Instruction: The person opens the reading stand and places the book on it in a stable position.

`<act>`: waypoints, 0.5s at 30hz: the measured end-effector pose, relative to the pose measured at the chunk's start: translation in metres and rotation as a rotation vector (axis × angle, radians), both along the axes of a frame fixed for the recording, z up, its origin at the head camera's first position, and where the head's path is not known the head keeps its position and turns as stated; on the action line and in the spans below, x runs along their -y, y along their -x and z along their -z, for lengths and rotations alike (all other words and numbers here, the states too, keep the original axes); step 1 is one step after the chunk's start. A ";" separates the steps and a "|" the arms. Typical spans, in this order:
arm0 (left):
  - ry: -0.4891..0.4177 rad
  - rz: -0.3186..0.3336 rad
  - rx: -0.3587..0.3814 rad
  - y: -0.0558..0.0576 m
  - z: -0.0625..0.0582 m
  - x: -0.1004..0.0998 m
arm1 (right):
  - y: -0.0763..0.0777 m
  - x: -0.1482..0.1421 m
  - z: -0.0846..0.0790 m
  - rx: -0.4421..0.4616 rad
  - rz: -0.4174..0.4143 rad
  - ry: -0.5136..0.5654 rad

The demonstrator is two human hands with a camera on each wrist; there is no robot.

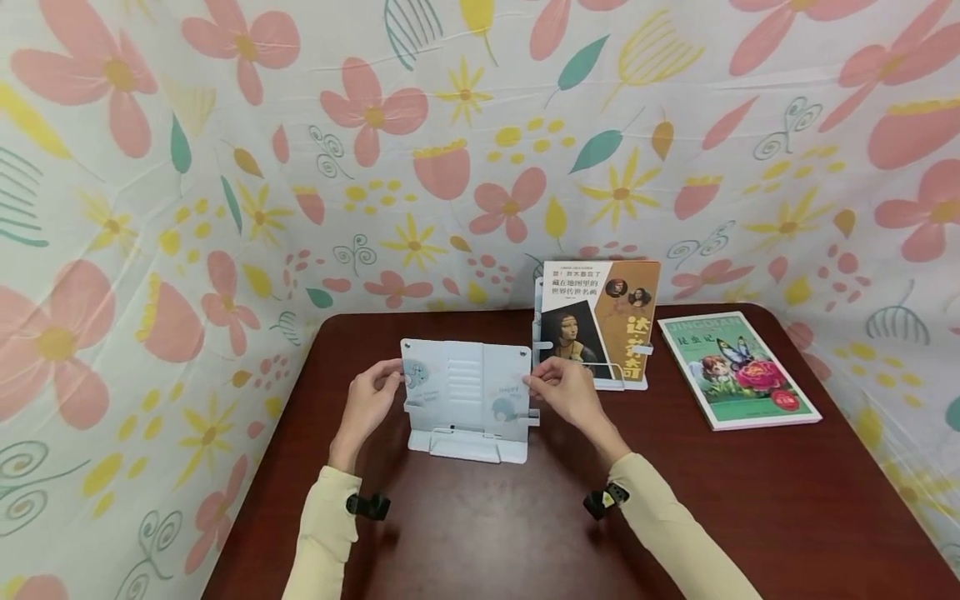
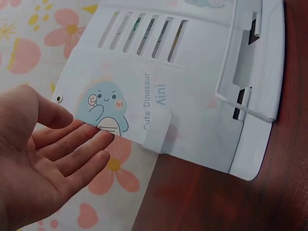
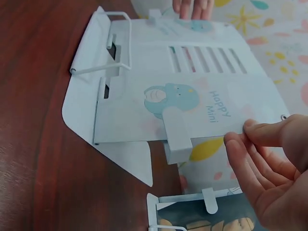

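Observation:
A pale blue-white book stand (image 1: 465, 392) with dinosaur prints, slots and a wire page holder stands tilted back on the table. My left hand (image 1: 373, 392) holds its left side edge near the upper corner, thumb and fingertips right at the rim in the left wrist view (image 2: 67, 159). On the opposite edge, my right hand (image 1: 566, 387) pinches the stand between thumb and index finger, as the right wrist view shows (image 3: 269, 154). A white side clip (image 3: 177, 134) sits below the right fingers, and another clip (image 2: 158, 130) is on the left edge.
Behind my right hand, a second stand (image 1: 630, 384) holds an upright book (image 1: 633, 292) with a portrait on its cover. A green book (image 1: 738, 371) lies flat at the right of the dark table (image 1: 480, 525). Floral cloth (image 1: 450, 125) hangs behind.

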State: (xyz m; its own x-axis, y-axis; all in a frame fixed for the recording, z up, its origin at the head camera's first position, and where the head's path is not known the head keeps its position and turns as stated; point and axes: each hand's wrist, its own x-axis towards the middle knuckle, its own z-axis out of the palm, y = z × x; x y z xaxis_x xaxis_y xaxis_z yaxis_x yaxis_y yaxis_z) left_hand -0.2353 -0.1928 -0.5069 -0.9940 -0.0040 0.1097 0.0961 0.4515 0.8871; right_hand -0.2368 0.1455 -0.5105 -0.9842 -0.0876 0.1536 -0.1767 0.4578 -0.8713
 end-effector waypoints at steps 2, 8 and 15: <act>-0.002 -0.003 -0.003 -0.001 0.001 -0.002 | 0.005 -0.002 0.000 -0.010 0.022 -0.009; -0.009 -0.025 0.000 -0.004 0.004 -0.008 | 0.010 -0.004 0.000 -0.028 0.070 -0.038; -0.009 -0.247 -0.230 -0.001 0.004 -0.033 | -0.002 -0.018 0.005 -0.079 0.093 0.003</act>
State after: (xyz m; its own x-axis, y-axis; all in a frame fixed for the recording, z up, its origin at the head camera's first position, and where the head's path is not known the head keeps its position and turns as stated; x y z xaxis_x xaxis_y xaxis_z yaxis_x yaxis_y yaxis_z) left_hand -0.2340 -0.1602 -0.5105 -0.9119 -0.2436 0.3304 0.1832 0.4788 0.8586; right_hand -0.2352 0.1634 -0.5154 -0.9728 0.0046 0.2314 -0.2018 0.4725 -0.8579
